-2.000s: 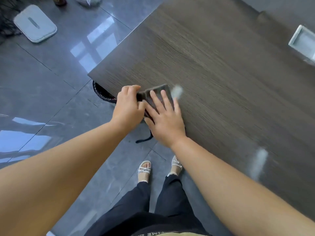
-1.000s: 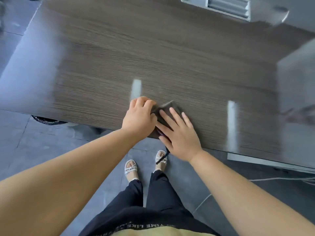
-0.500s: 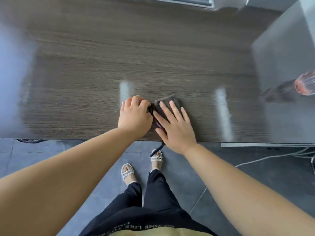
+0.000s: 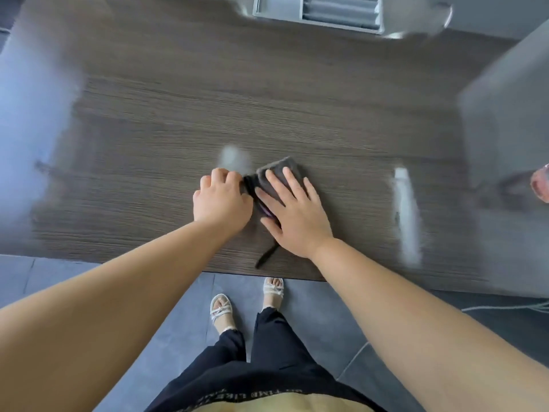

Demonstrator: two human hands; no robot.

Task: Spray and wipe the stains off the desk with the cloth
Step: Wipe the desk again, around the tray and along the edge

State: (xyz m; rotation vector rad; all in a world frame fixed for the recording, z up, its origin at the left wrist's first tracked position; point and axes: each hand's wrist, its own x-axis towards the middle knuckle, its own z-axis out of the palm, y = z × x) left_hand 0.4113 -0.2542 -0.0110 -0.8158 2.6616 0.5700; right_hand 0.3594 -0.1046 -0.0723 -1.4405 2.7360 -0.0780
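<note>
Seen from the head camera: dark wood-grain desk (image 4: 297,99) filling the upper frame, near edge running across the middle

Dark grey cloth (image 4: 279,173), folded small, lying flat on the desk near the centre of the view, a thin dark strap trailing from it toward 6 o'clock and stopping just short of the desk edge

Right hand (image 4: 292,217) pressed palm-down on the cloth, fingers spread and straight, pointing toward 11 o'clock; not clamped on anything, just flat on top

Left hand (image 4: 221,200) touching the cloth at its 9 o'clock side, fingers curled into a loose fist and pinching the cloth's left edge

Pale smudge (image 4: 233,157) on the wood at 12 o'clock of the left hand, just beside the knuckles; whether stain or glare, cannot tell

Long whitish streak (image 4: 407,215) at 3 o'clock of the right hand, well apart from it, running from far to near

Grey slotted tray (image 4: 338,13) at the far edge, 12 o'clock

Pinkish clear object (image 4: 542,185) cut off by the frame at 3 o'clock, too blurred to identify

Below the desk edge, grey floor tiles (image 4: 184,316), two feet in white sandals (image 4: 221,307), dark trousers (image 4: 267,346)
</note>
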